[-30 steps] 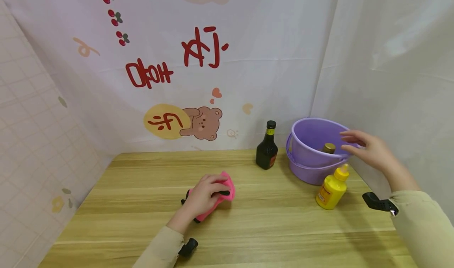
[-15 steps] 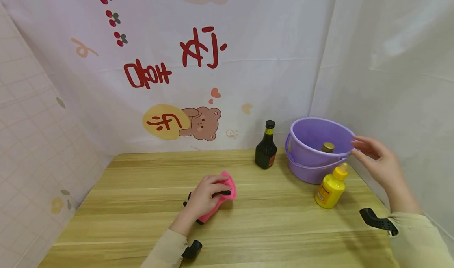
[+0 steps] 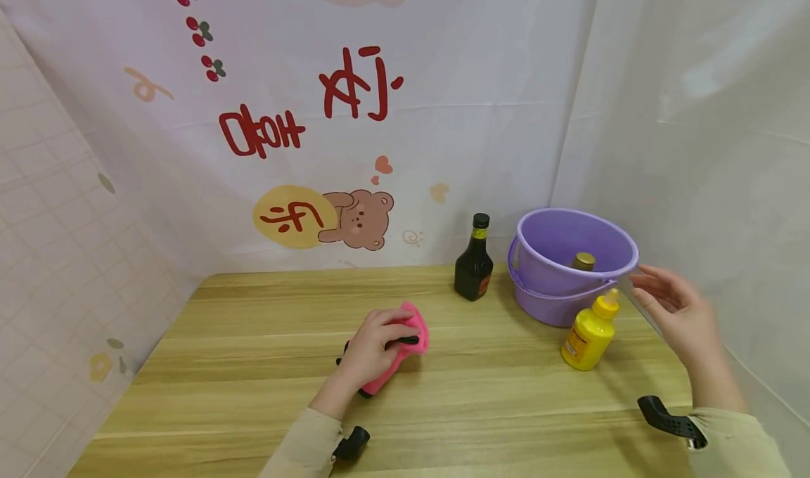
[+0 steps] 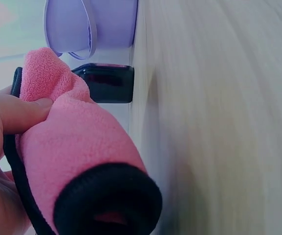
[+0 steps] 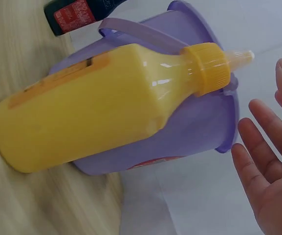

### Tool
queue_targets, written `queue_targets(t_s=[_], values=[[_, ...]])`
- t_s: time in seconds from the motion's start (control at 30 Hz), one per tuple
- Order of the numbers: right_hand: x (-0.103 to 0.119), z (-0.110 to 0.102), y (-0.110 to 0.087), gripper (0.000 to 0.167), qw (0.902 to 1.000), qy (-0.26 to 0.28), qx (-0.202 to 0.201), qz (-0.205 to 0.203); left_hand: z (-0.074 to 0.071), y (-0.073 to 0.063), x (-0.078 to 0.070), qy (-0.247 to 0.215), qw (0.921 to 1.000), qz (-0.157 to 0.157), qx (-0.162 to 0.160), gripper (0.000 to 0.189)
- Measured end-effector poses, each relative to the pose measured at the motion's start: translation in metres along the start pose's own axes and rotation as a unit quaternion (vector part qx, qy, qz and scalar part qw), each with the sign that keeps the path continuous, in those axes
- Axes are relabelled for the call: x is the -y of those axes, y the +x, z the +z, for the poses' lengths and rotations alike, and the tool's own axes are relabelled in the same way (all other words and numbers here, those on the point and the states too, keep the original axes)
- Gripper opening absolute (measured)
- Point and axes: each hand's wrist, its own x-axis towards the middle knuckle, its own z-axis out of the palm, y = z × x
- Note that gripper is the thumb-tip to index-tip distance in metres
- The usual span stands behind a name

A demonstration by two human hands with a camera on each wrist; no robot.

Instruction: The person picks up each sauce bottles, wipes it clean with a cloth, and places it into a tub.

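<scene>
Downward and away from the rim of the purple bucket [image 3: 541,275], the right hand [image 3: 680,309] has been moved since the earlier frame, while the left hand [image 3: 373,341] has been shifted slightly toward the dark bottle [image 3: 474,270]. A pink cloth [image 4: 82,139] is pinched by the left hand, thumb laid against one face; it is held over the left-centre part of the tabletop [image 3: 493,415], and whether its lower edge touches the wood cannot be told. It can be judged light, soft and limp, not fragile or slippery, and likely to sag from wherever it is gripped, so a hold through the bunched middle, with several layers taken together, seems best. A fuzzy, plush face is shown, trimmed with black edging and folded so that one end is curled into a loose roll. Nothing is held by the right hand: its thumb and fingers are well parted, beside the bucket and nearest to the yellow bottle [image 3: 588,339]. That bottle is stood just in front of the bucket; smooth plastic is suggested by its shine, so it may be a little slippery, and it would be best taken round the body below the shoulder rather than by its thin pale nozzle. Farther out, something with a gold-coloured lid [image 3: 584,261] is held inside the bucket, and the back is closed off by a white printed curtain [image 3: 481,133].
</scene>
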Motion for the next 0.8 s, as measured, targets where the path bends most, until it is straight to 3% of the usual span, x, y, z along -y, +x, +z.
queue_targets(t_s=[0.47,0.8], values=[[-0.014,0.016,-0.019,0.047,0.9973,0.070,0.019,0.016,0.008,0.003,-0.007,-0.022,0.9996,0.013,-0.010,0.034],[-0.006,0.037,-0.023,0.046,0.9994,-0.019,-0.002,0.030,0.010,0.002,-0.008,-0.024,0.9997,0.009,-0.004,0.035]])
